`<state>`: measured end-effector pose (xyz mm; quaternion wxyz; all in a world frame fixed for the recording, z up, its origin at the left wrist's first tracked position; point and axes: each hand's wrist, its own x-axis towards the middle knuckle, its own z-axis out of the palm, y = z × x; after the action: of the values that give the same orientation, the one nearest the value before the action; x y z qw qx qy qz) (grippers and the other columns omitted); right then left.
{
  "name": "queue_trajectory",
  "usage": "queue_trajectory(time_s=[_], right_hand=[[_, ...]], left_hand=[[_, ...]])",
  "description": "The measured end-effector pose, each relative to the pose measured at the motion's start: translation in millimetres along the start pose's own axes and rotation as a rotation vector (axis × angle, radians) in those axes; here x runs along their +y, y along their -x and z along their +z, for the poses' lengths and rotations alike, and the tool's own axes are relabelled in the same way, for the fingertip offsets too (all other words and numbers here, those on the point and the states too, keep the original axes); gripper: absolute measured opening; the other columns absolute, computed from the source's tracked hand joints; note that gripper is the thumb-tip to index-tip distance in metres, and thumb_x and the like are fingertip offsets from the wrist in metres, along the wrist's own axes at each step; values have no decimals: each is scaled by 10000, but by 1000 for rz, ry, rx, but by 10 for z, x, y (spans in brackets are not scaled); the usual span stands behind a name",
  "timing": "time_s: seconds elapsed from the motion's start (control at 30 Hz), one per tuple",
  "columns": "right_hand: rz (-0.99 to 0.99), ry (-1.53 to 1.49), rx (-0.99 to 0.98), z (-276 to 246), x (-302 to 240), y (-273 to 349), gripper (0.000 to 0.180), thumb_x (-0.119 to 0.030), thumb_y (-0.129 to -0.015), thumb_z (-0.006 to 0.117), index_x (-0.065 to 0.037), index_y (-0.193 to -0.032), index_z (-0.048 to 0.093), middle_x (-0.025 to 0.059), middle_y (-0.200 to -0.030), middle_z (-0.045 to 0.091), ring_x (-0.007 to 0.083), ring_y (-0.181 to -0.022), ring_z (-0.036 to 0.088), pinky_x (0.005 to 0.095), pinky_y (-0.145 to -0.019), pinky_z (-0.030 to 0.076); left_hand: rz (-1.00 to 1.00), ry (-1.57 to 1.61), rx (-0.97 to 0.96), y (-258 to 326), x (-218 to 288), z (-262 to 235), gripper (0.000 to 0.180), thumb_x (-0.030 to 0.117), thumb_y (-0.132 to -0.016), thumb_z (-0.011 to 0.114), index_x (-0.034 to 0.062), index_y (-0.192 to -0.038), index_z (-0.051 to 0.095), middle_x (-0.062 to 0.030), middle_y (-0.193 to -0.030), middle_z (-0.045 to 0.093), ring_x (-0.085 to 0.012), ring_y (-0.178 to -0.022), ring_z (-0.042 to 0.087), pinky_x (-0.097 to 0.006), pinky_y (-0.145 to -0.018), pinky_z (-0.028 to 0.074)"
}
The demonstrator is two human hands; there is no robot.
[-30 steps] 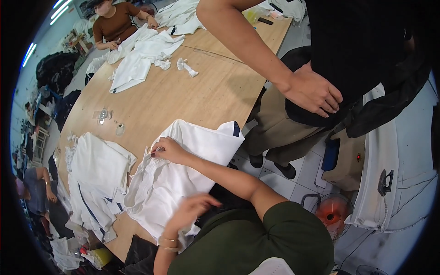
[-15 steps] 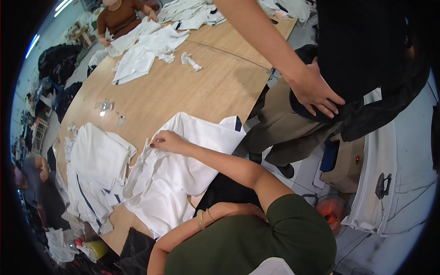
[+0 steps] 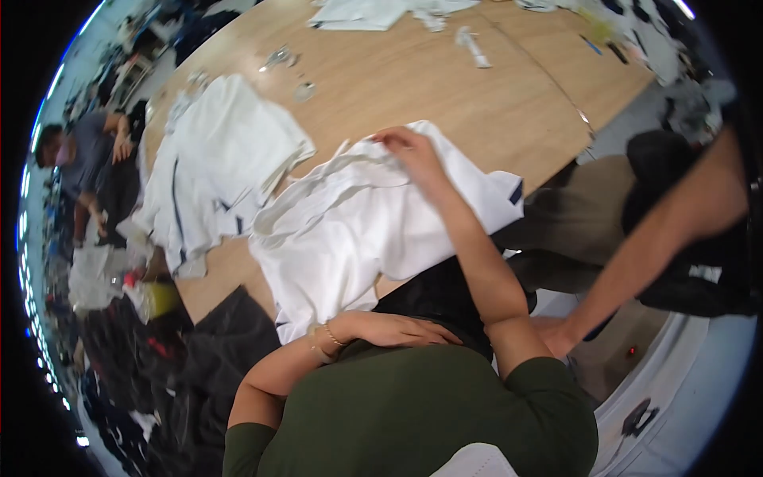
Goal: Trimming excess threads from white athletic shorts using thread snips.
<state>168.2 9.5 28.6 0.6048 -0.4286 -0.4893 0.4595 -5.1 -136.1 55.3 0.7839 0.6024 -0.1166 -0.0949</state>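
In front of me a pair of white trousers (image 3: 342,226) with a gathered waistband and a navy patch at one corner lies spread over the table edge. My right hand (image 3: 409,151) is at the far end of the waistband, its bent fingers closed on the fabric, slightly blurred. Bracelets circle the wrist of my left hand (image 3: 393,330), which rests flat against my green shirt at the belly, fingers extended, holding nothing. Left of the trousers lies a heap of white garments (image 3: 222,151) with navy stripes.
On the wooden table (image 3: 373,87) are clear plastic bits (image 3: 278,60) and a small white cloth strip (image 3: 474,48). A person's arm (image 3: 660,230) reaches in at the right, close to my right elbow. Dark fabric (image 3: 214,358) is heaped at lower left; another person (image 3: 87,159) sits beyond.
My view has turned, so the table and trousers appear shifted right and up. The right-hand person's arm has come down near my elbow. My right hand stays at the waistband.
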Motion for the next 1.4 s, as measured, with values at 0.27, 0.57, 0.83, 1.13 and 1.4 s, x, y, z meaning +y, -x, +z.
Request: queue_trajectory(time_s=[0.27, 0.57, 0.83, 1.13, 1.4], right_hand=[[49, -63, -96, 44, -110, -376, 204, -171, -899, 621, 9, -979, 675, 32, -886, 683, 101, -853, 614, 238, -803, 466], [121, -3, -82, -48, -312, -452, 185, -184, -896, 624, -7, -925, 668, -2, -813, 621, 77, -780, 541, 222, -722, 419], [-16, 60, -159, 27, -560, -461, 180, -198, -894, 627, -22, -871, 661, -36, -740, 559, 53, -707, 469, 206, -641, 371], [-23, -111, -284, 364, -264, -626, 202, -168, -874, 648, 2, -973, 693, 40, -878, 701, 102, -820, 622, 231, -770, 467], [29, 95, -328, 580, -450, -444, 210, -157, -883, 644, 20, -991, 681, 60, -961, 695, 95, -919, 622, 222, -851, 458]], left_hand=[[-302, 150, 464, 1422, 439, 66, 367, 227, -916, 586, -11, -1195, 603, -125, -1221, 605, -209, -1162, 534, -323, -1000, 391], [-230, 54, 705, 1468, 567, 90, 539, 365, -864, 612, -18, -1240, 569, -186, -1280, 546, -301, -1209, 490, -383, -1037, 336], [-132, 57, 440, 883, 501, 122, 533, 305, -909, 552, -41, -1310, 490, -180, -1336, 511, -309, -1281, 441, -357, -1080, 295], [-72, -459, -558, -993, -286, 58, 454, 369, -1003, 332, 98, -1326, 502, -77, -1405, 455, -268, -1308, 386, -369, -1091, 260], [-169, -511, -616, -1215, -399, 161, 416, 375, -938, 518, 77, -1220, 584, -101, -1121, 651, -260, -1069, 584, -366, -923, 416]])
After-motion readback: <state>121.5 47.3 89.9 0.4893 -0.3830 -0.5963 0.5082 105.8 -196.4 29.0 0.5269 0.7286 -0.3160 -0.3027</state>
